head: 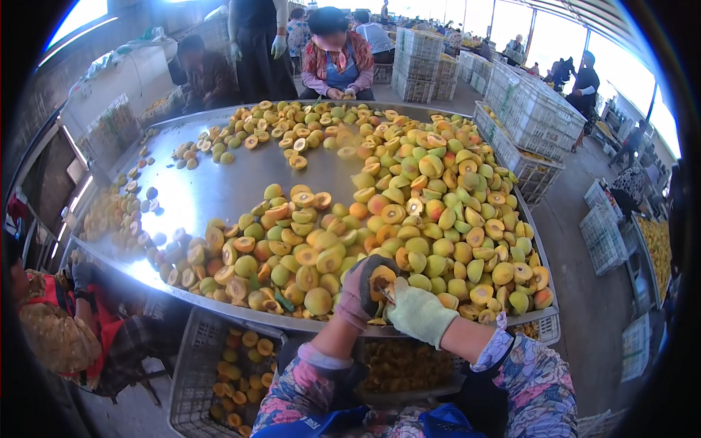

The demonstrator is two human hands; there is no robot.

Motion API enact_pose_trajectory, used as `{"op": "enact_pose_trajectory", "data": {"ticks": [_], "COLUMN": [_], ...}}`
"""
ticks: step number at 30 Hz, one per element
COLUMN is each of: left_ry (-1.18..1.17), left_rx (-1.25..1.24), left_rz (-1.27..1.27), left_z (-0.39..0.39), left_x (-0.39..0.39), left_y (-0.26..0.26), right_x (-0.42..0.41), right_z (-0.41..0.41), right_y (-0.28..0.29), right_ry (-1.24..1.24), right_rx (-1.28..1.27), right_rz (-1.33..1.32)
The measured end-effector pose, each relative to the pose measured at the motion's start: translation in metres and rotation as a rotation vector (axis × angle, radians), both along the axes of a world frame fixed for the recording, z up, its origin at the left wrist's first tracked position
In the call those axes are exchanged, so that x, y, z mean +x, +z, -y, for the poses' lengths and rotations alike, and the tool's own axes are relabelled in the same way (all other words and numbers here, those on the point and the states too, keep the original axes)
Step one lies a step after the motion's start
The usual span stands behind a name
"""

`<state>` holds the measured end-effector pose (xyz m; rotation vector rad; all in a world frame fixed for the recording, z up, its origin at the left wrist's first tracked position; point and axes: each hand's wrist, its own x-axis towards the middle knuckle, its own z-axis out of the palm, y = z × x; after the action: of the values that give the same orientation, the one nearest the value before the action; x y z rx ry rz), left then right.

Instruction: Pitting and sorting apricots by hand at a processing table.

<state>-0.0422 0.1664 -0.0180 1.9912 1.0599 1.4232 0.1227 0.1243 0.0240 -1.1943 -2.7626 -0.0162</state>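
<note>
At the near edge of a metal table (219,159), my left hand (362,290) wears a pink and dark glove and holds a halved apricot (381,280), its cut face showing a brown hollow. My right hand (419,311), in a pale green glove, meets it from the right. A small metal tool tip (390,296) shows between the right fingers and the fruit; its handle is hidden in the glove. Beyond both hands lies a large heap of halved apricots (432,213), many with the pit in the cut face.
Below the table edge stand a plastic crate (189,378) with apricot halves and another crate (408,391) of brownish pieces. A person (60,323) sits at the left, another (339,60) across the table. Stacked white crates (531,109) stand at the right.
</note>
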Motion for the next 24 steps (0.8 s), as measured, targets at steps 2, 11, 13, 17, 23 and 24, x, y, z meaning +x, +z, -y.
{"op": "enact_pose_trajectory", "data": {"ticks": [2, 11, 13, 17, 23, 24], "left_ry": [0.093, -0.087, -0.226, -0.335, -0.377, -0.386], "left_rx": [0.038, -0.004, -0.175, -0.227, -0.6, -0.593], "left_rz": [-0.021, 0.277, 0.387, 0.475, 0.645, 0.663], "left_z": [-0.001, -0.003, -0.004, -0.001, 0.005, 0.006], "left_x": [0.003, 0.002, -0.001, -0.003, 0.0, 0.002], "left_y": [-0.002, 0.006, 0.009, 0.018, 0.028, 0.028], "right_x": [-0.005, -0.027, -0.018, -0.006, -0.002, -0.003], "right_z": [-0.001, 0.012, 0.008, 0.005, 0.01, 0.012], "right_y": [0.011, 0.073, 0.078, 0.078, 0.077, 0.077], "right_ry": [0.005, -0.689, -0.614, -0.555, -0.628, -0.589], "right_rx": [-0.072, -1.35, -1.408, -1.577, -1.625, -1.579], "right_rz": [-0.061, -0.685, -0.662, -0.77, -0.82, -0.794]}}
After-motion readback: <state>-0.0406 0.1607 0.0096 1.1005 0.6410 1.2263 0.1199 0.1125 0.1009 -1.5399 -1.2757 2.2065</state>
